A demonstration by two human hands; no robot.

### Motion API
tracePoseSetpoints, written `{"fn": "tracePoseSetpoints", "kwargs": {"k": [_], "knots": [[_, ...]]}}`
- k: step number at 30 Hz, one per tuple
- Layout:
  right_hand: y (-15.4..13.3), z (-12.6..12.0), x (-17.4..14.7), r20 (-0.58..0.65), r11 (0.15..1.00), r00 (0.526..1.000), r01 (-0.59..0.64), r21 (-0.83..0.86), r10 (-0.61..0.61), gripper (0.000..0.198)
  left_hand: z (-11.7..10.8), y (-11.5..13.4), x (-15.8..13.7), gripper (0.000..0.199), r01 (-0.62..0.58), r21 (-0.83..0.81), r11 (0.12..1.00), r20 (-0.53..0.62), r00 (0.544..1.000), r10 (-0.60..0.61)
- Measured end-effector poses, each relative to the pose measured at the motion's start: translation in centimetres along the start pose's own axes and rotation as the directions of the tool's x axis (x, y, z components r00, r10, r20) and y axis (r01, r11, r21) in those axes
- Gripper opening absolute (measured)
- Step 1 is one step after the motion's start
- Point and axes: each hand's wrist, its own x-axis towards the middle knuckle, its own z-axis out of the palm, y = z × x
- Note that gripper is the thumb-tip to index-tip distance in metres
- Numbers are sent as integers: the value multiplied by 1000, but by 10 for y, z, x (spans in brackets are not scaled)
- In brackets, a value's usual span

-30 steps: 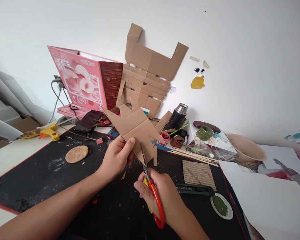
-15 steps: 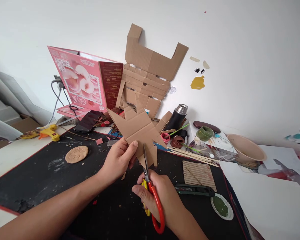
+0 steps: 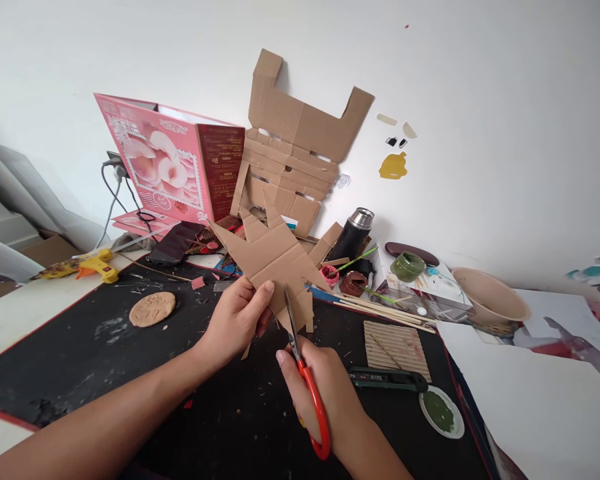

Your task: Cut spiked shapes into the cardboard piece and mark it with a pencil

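A spiky, star-like piece of brown cardboard [image 3: 275, 257] is pinched along its lower left edge by my left hand [image 3: 241, 310], thumb on top. My right hand [image 3: 325, 387] is wrapped round the handles of scissors [image 3: 318, 413], one red and one mostly hidden yellow. The scissor blades point up and away from me and lie at the cardboard's lower part, one blade over its face. A narrow strip of cardboard hangs at the lower right of the piece. Beneath both hands is a black mat [image 3: 215, 413] with scattered scraps.
Right of my hands lie a utility knife [image 3: 387, 380], corrugated cardboard [image 3: 397, 350] and a dish of green paint [image 3: 441, 410]. A clay disc [image 3: 153, 309] and yellow glue gun [image 3: 100, 265] are leftward. Behind stand a pink box [image 3: 160, 160], flattened cardboard [image 3: 305, 113] and a black flask [image 3: 353, 237].
My right hand has turned and its thumb has shifted, so the yellow handle is now mostly hidden. The cardboard has tilted slightly, while my left hand keeps its grip.
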Motion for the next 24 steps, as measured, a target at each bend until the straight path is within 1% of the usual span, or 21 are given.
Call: {"fn": "tracePoseSetpoints", "kwargs": {"k": [7, 11, 20, 24], "knots": [[-1, -1, 2, -27, 999, 1000, 9, -47, -10, 29, 0, 1, 0, 51, -10, 19, 1000, -1, 1000, 10], [-1, -1, 2, -26, 998, 1000, -6, -64, 4, 28, -2, -2, 1, 50, -6, 36, 999, 11, 1000, 5], [0, 1, 2, -38, 999, 999, -4, -37, 3, 28, -5, -1, 2, 46, 4, 42, 999, 60, 998, -6], [4, 3, 3, -39, 1000, 999, 16, -25, -17, 25, -7, -3, 2, 45, 9, 55, 998, 75, 997, -13]]}}
